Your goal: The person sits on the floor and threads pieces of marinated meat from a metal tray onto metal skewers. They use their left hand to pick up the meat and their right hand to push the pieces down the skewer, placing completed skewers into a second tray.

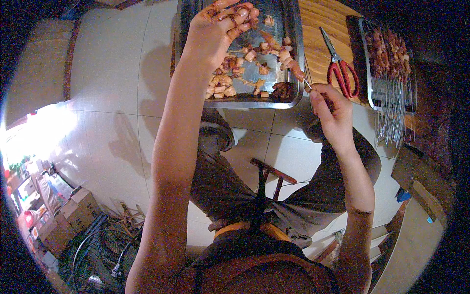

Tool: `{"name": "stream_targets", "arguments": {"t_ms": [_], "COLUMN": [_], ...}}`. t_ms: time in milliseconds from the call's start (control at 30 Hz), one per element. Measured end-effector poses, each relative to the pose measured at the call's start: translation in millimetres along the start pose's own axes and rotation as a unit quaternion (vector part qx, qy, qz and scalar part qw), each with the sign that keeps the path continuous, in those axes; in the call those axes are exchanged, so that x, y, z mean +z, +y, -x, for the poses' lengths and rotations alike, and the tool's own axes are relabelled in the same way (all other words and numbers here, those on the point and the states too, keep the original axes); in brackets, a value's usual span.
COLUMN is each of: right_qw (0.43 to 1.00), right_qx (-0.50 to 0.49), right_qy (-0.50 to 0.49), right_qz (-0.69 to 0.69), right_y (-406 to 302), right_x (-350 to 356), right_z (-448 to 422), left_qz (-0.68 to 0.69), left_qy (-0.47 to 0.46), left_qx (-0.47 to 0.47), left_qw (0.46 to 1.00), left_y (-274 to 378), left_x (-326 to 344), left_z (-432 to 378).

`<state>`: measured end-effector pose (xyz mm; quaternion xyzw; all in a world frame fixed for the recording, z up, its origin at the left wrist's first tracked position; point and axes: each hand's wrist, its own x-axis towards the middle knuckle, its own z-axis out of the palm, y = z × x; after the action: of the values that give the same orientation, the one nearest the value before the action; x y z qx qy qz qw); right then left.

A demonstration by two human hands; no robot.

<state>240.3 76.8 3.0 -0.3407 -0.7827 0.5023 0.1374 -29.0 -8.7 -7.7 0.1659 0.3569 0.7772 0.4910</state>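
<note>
My right hand pinches the lower end of a thin metal skewer at the near right corner of a metal tray. Pieces of meat are threaded along that skewer, which slants up and left over the tray's right rim. Over the far left part of the tray is my left hand, its fingers bent, slightly apart and smeared with dark sauce; nothing shows in it. Loose meat chunks lie in the tray, most of them near its lower left. A darker clump of meat sits in the near right corner.
Red-handled scissors rest on the wooden table right of the tray. Farther right, a second tray bears many loaded skewers, their bare metal ends overhanging its near edge. Cardboard boxes stand on the floor at lower left.
</note>
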Motion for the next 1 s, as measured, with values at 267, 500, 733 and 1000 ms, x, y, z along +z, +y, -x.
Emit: {"name": "stream_targets", "arguments": {"t_ms": [267,500,733,1000], "right_qw": [1.0,1.0,1.0,0.99], "right_qx": [-0.004,-0.022,-0.001,0.023], "right_qy": [0.005,0.021,0.028,-0.011], "right_qz": [-0.001,0.007,-0.013,-0.141], "right_y": [1.2,0.3,1.1,2.4], "right_x": [-0.4,3.0,8.8,14.7], "right_z": [-1.5,-2.4,-1.5,-3.9], "left_qz": [0.019,-0.038,0.028,-0.015], "left_qy": [-0.04,0.042,0.088,0.059], "left_qx": [0.036,-0.02,0.054,0.006], "left_qw": [0.998,0.998,0.994,0.998], "left_y": [-7.6,-24.3,-33.9,-41.0], "left_x": [5.5,13.0,40.0,60.8], "left_z": [4.8,4.4,11.5,25.3]}}
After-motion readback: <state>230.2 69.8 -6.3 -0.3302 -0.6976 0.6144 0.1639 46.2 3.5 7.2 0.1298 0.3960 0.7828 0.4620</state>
